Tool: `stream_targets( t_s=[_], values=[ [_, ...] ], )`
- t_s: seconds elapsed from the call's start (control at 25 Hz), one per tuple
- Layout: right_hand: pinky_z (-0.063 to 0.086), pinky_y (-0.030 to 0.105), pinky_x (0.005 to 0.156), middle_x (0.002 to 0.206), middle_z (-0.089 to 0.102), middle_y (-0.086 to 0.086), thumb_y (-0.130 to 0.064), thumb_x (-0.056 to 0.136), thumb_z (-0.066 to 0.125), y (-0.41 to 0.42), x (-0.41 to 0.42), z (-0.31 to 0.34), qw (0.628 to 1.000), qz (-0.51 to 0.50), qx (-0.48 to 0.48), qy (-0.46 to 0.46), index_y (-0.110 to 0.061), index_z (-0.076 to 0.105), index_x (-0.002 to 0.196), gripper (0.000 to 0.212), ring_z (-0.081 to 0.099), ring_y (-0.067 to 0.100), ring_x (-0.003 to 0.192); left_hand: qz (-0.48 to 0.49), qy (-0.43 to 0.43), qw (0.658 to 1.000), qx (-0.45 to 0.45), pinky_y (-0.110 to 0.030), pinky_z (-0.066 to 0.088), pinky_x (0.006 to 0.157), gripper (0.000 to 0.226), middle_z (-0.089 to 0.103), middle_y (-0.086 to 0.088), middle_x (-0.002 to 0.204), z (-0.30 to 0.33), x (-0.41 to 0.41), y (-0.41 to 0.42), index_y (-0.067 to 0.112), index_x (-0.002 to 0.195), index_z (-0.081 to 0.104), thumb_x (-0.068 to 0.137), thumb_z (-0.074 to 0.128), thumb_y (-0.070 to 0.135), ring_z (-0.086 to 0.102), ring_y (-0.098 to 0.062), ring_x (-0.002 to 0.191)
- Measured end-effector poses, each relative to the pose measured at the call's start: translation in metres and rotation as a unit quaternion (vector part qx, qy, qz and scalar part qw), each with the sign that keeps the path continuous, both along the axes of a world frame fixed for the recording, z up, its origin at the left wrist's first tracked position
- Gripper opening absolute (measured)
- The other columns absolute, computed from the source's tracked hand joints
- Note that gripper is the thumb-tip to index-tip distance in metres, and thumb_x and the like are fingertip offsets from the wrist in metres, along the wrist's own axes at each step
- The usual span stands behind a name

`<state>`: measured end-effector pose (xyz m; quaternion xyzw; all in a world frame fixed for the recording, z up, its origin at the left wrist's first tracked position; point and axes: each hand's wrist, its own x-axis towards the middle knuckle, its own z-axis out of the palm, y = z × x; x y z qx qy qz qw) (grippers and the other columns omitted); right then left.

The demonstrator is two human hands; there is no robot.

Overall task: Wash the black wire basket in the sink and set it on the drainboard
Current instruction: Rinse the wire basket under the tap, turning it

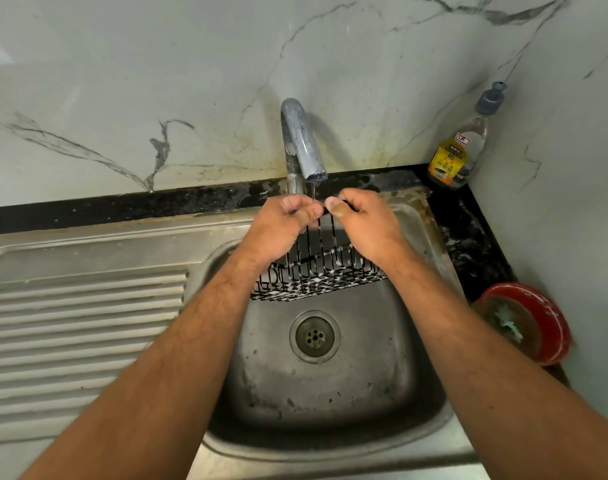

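From the head camera, looking down: the black wire basket [318, 271] hangs over the far part of the sink [416, 441], tipped up so its back panel of upright wires rises toward the tap [304, 143] while its tray-like bottom points toward the near side. It appears to be held clear of the basin floor, though I cannot be sure that no wire touches the far wall.

Both hands meet at the basket's top edge, directly under the spout. The left hand [281, 230] has its fingers curled round the top wire, and the right hand [361, 226] pinches the same edge with thumb and fingers — the two thumbs almost touch. A thin stream of water [313, 192] falls between them onto the wire.

The relation that matters: the basket hangs below and slightly nearer than the grip, its long axis running left to right across the basin. The ribbed drainboard [81, 323] lies to the left of the basin, so the left hand is the nearer one for setting it down; in my judgement the basket must be lifted over the basin's left rim and carried sideways.

Containers — the basin holds nothing else that I can see, only the drain [314, 337] in its floor. A dish gel bottle [463, 147] stands in the far right corner of the counter. A red bowl [527, 322] on the right holds what looks like a greenish scrubber, too blurred to tell.
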<state>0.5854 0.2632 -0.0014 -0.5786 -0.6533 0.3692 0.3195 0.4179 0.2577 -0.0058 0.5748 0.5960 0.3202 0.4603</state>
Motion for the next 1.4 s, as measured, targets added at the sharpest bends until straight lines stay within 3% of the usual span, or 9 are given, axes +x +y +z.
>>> stream_targets(
  t_s=[0.2, 0.32, 0.4, 0.64, 0.84, 1.04, 1.24, 1.32, 1.4],
  values=[
    [0.029, 0.035, 0.066, 0.063, 0.035, 0.001, -0.034, 0.097, 0.054, -0.001, 0.012, -0.007, 0.991, 0.021, -0.057, 0.123, -0.011, 0.044, 0.065, 0.040, 0.033, 0.016, 0.062, -0.054, 0.104, 0.992, -0.040, -0.026, 0.041, 0.064, 0.027, 0.058, 0.016, 0.063, 0.001, -0.020, -0.004, 0.027, 0.085, 0.072, 0.105, 0.054, 0.032, 0.049, 0.009, 0.049],
    [0.038, 0.037, 0.069, 0.069, 0.045, 0.002, -0.030, 0.102, 0.047, 0.002, 0.008, -0.004, 0.996, 0.056, -0.062, 0.020, -0.015, 0.044, 0.069, 0.037, 0.042, 0.016, 0.067, -0.036, 0.106, 0.992, -0.055, -0.026, 0.040, 0.070, 0.030, 0.058, 0.019, 0.057, 0.006, -0.017, -0.005, 0.022, 0.085, 0.071, 0.106, 0.053, 0.032, 0.053, 0.008, 0.057],
    [0.034, 0.034, 0.064, 0.067, 0.042, -0.002, -0.026, 0.105, 0.043, 0.005, 0.005, 0.003, 0.996, 0.064, -0.048, -0.031, -0.018, 0.039, 0.067, 0.039, 0.039, 0.013, 0.063, -0.030, 0.096, 0.993, -0.065, -0.025, 0.043, 0.073, 0.030, 0.061, 0.001, 0.071, 0.009, -0.015, -0.004, 0.022, 0.085, 0.072, 0.105, 0.053, 0.036, 0.059, -0.015, 0.072],
    [0.032, 0.029, 0.064, 0.066, 0.042, -0.008, -0.029, 0.107, 0.042, 0.010, 0.000, 0.010, 0.995, 0.084, -0.060, -0.003, -0.020, 0.040, 0.069, 0.039, 0.038, 0.008, 0.061, -0.019, 0.065, 0.994, -0.088, -0.016, 0.040, 0.070, 0.029, 0.058, -0.006, 0.092, 0.017, -0.022, -0.003, 0.020, 0.090, 0.071, 0.105, 0.053, 0.037, 0.053, -0.016, 0.087],
    [0.043, 0.034, 0.073, 0.084, 0.061, 0.002, -0.032, 0.106, 0.046, 0.005, -0.019, 0.011, 0.991, 0.118, -0.066, 0.006, -0.013, 0.059, 0.086, 0.031, 0.054, 0.013, 0.077, 0.009, 0.056, 0.994, -0.095, -0.022, 0.040, 0.076, 0.032, 0.046, 0.004, 0.070, 0.006, -0.040, -0.014, 0.019, 0.080, 0.067, 0.105, 0.053, 0.033, 0.048, -0.011, 0.073],
    [0.034, 0.023, 0.059, 0.068, 0.048, -0.007, -0.031, 0.106, 0.048, 0.007, -0.032, 0.019, 0.988, 0.139, -0.056, -0.040, -0.019, 0.046, 0.072, 0.036, 0.042, 0.004, 0.059, 0.028, 0.021, 0.995, -0.093, -0.027, 0.035, 0.061, 0.036, 0.048, 0.007, 0.060, -0.007, -0.048, -0.021, 0.023, 0.075, 0.067, 0.106, 0.051, 0.032, 0.039, -0.008, 0.057],
    [0.035, 0.016, 0.068, 0.082, 0.060, -0.011, -0.031, 0.105, 0.050, 0.009, -0.025, 0.029, 0.993, 0.104, -0.057, -0.012, -0.023, 0.058, 0.077, 0.031, 0.048, -0.004, 0.071, 0.043, 0.014, 0.995, -0.087, -0.030, 0.036, 0.066, 0.036, 0.045, 0.007, 0.064, -0.004, -0.038, -0.019, 0.023, 0.075, 0.065, 0.107, 0.050, 0.033, 0.039, -0.010, 0.063],
    [0.032, 0.017, 0.064, 0.073, 0.051, -0.017, -0.033, 0.105, 0.050, 0.011, -0.023, 0.033, 0.994, 0.100, -0.052, -0.017, -0.031, 0.053, 0.071, 0.035, 0.045, -0.007, 0.067, 0.060, 0.018, 0.995, -0.076, -0.030, 0.036, 0.066, 0.037, 0.043, 0.007, 0.065, 0.000, -0.034, -0.017, 0.023, 0.074, 0.064, 0.106, 0.051, 0.033, 0.038, -0.010, 0.063],
    [0.036, 0.019, 0.069, 0.077, 0.050, -0.020, -0.038, 0.105, 0.049, 0.012, -0.025, 0.032, 0.992, 0.105, -0.064, -0.029, -0.029, 0.063, 0.084, 0.026, 0.046, -0.006, 0.070, 0.071, 0.012, 0.995, -0.068, -0.030, 0.035, 0.068, 0.038, 0.043, 0.008, 0.065, 0.002, -0.034, -0.016, 0.022, 0.072, 0.063, 0.107, 0.050, 0.033, 0.038, -0.010, 0.065]
  ],
)
